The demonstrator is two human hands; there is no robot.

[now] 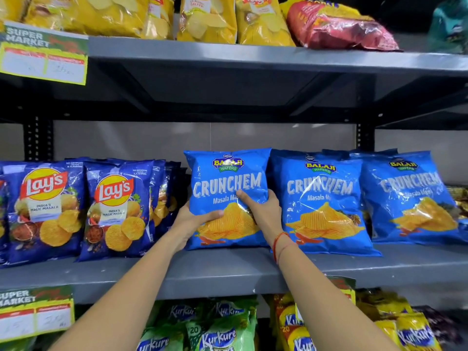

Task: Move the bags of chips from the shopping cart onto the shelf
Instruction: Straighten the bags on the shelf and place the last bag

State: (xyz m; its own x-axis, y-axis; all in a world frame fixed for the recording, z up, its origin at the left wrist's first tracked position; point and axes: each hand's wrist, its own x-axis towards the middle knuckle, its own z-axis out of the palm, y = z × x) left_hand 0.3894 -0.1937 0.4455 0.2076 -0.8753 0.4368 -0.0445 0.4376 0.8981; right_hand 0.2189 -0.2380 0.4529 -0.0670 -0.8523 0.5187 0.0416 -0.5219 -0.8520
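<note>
A bright blue Crunchem chip bag (228, 178) stands upright on the grey middle shelf (228, 269), held from both sides. My left hand (192, 221) grips its lower left edge, thumb across the front. My right hand (263, 211) grips its right side, thumb over the printed front, a red thread on the wrist. Two more Crunchem bags (326, 206) (412, 198) stand to the right on the same shelf. The shopping cart is out of view.
Dark blue Lay's bags (45, 211) (116, 211) fill the shelf's left part. Yellow Lay's bags (207, 19) and a red bag (336, 26) lie on the upper shelf. Green and yellow Kurkure bags (217, 335) sit below. Price signs (43, 57) hang at left.
</note>
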